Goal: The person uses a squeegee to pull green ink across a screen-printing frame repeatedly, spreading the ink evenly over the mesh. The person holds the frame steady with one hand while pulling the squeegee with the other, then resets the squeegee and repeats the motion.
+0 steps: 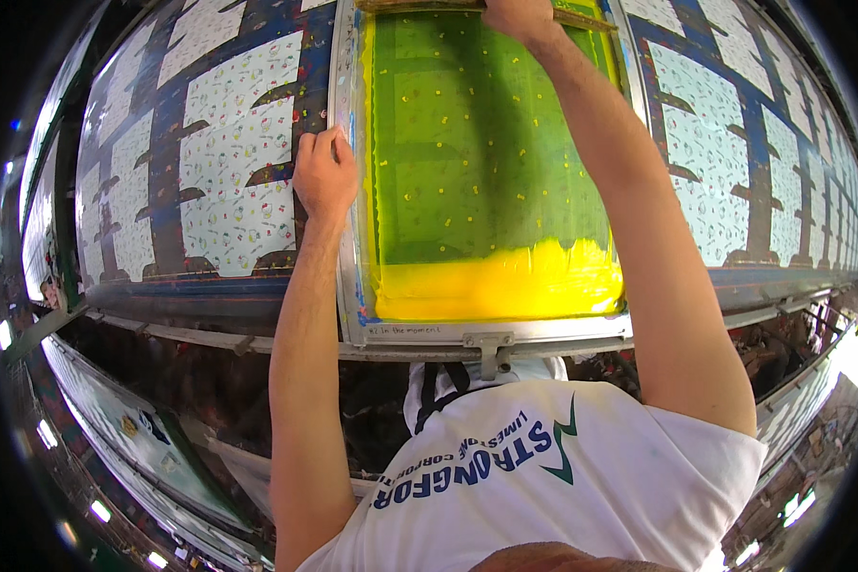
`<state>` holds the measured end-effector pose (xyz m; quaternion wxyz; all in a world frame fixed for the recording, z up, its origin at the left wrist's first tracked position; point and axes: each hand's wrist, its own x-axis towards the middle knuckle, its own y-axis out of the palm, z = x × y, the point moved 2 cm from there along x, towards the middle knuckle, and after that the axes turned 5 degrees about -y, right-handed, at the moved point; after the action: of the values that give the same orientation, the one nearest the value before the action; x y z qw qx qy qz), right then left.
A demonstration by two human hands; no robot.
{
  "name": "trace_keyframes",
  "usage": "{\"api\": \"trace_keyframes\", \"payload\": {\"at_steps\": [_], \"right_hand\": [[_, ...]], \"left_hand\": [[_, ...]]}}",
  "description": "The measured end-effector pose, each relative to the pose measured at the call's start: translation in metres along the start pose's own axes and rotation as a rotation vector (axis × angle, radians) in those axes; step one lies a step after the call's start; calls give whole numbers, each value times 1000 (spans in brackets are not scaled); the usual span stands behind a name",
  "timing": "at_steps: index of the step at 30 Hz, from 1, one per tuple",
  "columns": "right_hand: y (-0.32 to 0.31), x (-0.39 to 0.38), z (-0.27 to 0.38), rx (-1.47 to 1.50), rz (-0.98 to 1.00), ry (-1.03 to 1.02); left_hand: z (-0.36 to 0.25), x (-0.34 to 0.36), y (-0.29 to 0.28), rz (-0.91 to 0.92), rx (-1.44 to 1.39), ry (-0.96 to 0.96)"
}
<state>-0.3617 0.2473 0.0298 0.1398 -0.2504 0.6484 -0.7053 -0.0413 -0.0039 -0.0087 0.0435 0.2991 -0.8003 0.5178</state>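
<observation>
A screen-printing frame [350, 286] with pale metal edges lies across the long table in front of me. Its mesh [448, 181] looks green with small yellow dots, and a thick band of yellow ink [496, 286] covers the near end. My left hand [324, 176] is closed on the frame's left edge, with the fingertips partly hidden. At the far end, my right hand [521, 17] grips a squeegee [582, 19] that spans the mesh and is cut off by the top of the picture. Ink smears run along the inner frame edges.
Printed white fabric pieces [243, 172] with small coloured figures lie on the dark table to the left. More such pieces [705, 143] lie to the right. A metal rail [191, 334] runs along the table's near edge, with a bracket [489, 348] at the frame. Another table [143, 429] stands behind at lower left.
</observation>
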Motion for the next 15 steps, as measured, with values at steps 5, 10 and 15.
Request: {"api": "trace_keyframes", "payload": {"at_steps": [5, 10, 15], "right_hand": [[-15, 42, -28, 45, 80, -127], [-21, 62, -43, 84, -27, -151], [-7, 77, -58, 81, 25, -187]], "left_hand": [[-3, 0, 0, 15, 40, -22], [-3, -1, -2, 6, 59, -14], [-8, -1, 4, -29, 45, 7]]}}
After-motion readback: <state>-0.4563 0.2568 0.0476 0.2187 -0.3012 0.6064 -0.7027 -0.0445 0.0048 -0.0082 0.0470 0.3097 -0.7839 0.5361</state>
